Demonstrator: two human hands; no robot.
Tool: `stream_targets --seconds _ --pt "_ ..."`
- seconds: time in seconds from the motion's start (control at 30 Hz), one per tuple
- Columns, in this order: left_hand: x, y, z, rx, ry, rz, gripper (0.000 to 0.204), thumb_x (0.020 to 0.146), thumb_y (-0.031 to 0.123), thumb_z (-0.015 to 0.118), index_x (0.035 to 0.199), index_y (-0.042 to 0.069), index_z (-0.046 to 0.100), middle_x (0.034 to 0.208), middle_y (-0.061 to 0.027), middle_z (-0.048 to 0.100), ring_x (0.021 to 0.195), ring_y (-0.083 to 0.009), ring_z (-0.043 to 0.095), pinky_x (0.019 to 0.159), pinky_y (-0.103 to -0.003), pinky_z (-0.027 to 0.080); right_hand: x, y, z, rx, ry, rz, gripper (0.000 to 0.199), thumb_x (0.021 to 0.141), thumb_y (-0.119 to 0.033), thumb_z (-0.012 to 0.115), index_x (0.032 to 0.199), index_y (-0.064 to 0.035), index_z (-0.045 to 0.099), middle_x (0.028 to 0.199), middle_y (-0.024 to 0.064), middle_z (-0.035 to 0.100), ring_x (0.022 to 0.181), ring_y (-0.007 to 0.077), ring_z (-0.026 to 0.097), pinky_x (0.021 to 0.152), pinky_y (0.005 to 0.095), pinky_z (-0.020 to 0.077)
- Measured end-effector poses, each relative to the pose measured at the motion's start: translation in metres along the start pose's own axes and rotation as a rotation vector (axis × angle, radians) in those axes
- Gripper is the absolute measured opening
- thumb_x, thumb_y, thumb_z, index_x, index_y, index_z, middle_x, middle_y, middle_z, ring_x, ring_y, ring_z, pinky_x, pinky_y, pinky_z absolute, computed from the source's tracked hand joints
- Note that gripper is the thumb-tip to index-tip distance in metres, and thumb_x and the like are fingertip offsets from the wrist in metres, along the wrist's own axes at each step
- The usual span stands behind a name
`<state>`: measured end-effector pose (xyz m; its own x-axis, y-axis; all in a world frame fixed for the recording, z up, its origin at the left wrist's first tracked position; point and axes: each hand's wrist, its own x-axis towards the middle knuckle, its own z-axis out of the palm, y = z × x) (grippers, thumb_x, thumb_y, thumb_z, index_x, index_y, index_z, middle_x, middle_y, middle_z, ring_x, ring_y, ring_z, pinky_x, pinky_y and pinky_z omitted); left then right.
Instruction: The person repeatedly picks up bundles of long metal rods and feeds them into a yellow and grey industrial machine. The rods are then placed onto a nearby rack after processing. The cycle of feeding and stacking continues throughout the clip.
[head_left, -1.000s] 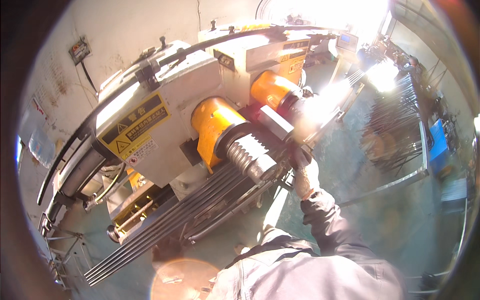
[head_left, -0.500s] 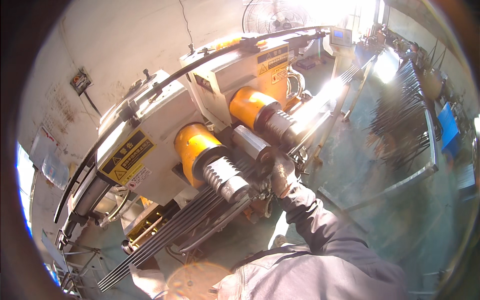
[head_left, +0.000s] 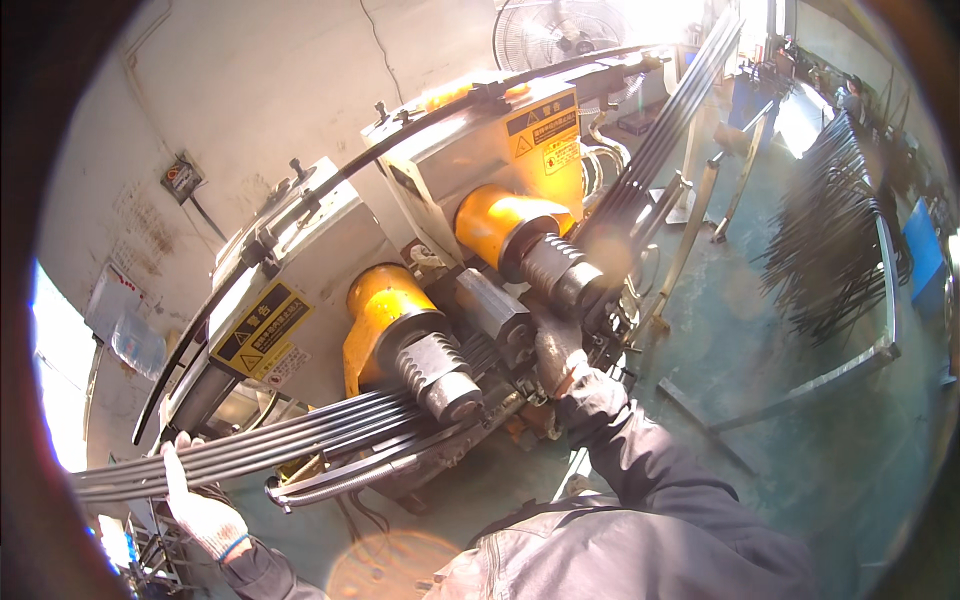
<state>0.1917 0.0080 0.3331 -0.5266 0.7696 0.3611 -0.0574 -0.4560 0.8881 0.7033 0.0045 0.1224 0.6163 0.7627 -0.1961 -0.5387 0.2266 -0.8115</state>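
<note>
My left hand (head_left: 207, 517), in a pale knitted glove, is closed around a bundle of long dark metal rods (head_left: 300, 435). Its thumb lies across the front of the rods and its fingertips show above them. The bundle runs under the left ridged roller (head_left: 437, 370) and comes out at the far right, pointing up. My right hand (head_left: 558, 350), in a dark soiled glove, reaches in beside a grey hexagonal block (head_left: 493, 300), just below the right ridged roller (head_left: 560, 268). Its fingers are hidden, so whether it grips the rods cannot be told.
Behind the rollers stands a pale machine housing (head_left: 310, 240) with yellow covers (head_left: 390, 300) and warning labels. A long black bar (head_left: 340, 170) arches over its top. At right, a metal rack (head_left: 890, 300) holds many dark rods (head_left: 820, 240). A fan (head_left: 555, 40) stands at the back.
The rods' left end has swung up and out to the left, with my left hand rising along with it. Their far end now shows at upper right. My right hand stays near the block.
</note>
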Motion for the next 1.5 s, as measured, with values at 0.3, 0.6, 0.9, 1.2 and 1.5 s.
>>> stream_targets --seconds 0.3,0.6,0.9,1.2,1.5 --pt "-0.021 0.054 0.14 -0.067 -0.203 0.018 0.04 0.109 0.011 0.07 0.147 0.005 0.058 0.111 -0.0128 0.07 0.099 -0.0234 0.07 0.086 -0.038 0.061 0.028 0.014 -0.011 -0.252 -0.135 -0.432 0.03 0.099 -0.028 0.081 0.118 -0.0039 0.079 0.101 0.0031 0.074 0.085 0.014 0.07 0.073 0.0343 0.0559" --pt "-0.052 0.07 0.249 0.283 -0.383 0.139 0.026 0.097 0.003 0.078 0.122 0.008 0.072 0.095 -0.0079 0.072 0.08 -0.0182 0.074 0.07 -0.034 0.062 0.012 -0.014 -0.013 -0.27 -0.156 -0.118 0.026 0.103 -0.028 0.077 0.116 -0.0051 0.079 0.097 0.0025 0.072 0.086 0.0132 0.066 0.077 0.0347 0.0535" --pt "-0.014 0.047 0.262 0.623 -0.906 0.905 0.042 0.082 -0.011 0.069 0.122 -0.002 0.077 0.112 -0.0193 0.082 0.099 -0.0354 0.081 0.087 -0.042 0.064 0.026 0.004 -0.021 -0.358 -0.253 -0.347 0.03 0.104 -0.031 0.074 0.116 -0.0038 0.079 0.104 0.0037 0.073 0.093 0.0126 0.066 0.081 0.0352 0.0529" --pt "-0.02 0.049 0.264 0.638 -0.892 0.976 0.025 0.101 0.001 0.065 0.123 -0.003 0.078 0.106 -0.0163 0.082 0.098 -0.0263 0.079 0.092 -0.036 0.062 0.02 -0.009 -0.017 -0.311 -0.231 -0.175 0.033 0.106 -0.028 0.071 0.121 -0.0003 0.078 0.106 0.008 0.076 0.095 0.0171 0.07 0.083 0.0368 0.0548" --pt "-0.023 0.05 0.259 0.661 -0.873 0.875 0.023 0.109 0.007 0.064 0.121 -0.006 0.081 0.115 -0.0169 0.084 0.104 -0.0259 0.08 0.095 -0.036 0.062 0.016 -0.015 -0.02 -0.451 -0.256 -0.176 0.032 0.109 -0.026 0.064 0.127 -0.0046 0.078 0.122 0.0128 0.078 0.109 0.0233 0.072 0.094 0.038 0.0554"
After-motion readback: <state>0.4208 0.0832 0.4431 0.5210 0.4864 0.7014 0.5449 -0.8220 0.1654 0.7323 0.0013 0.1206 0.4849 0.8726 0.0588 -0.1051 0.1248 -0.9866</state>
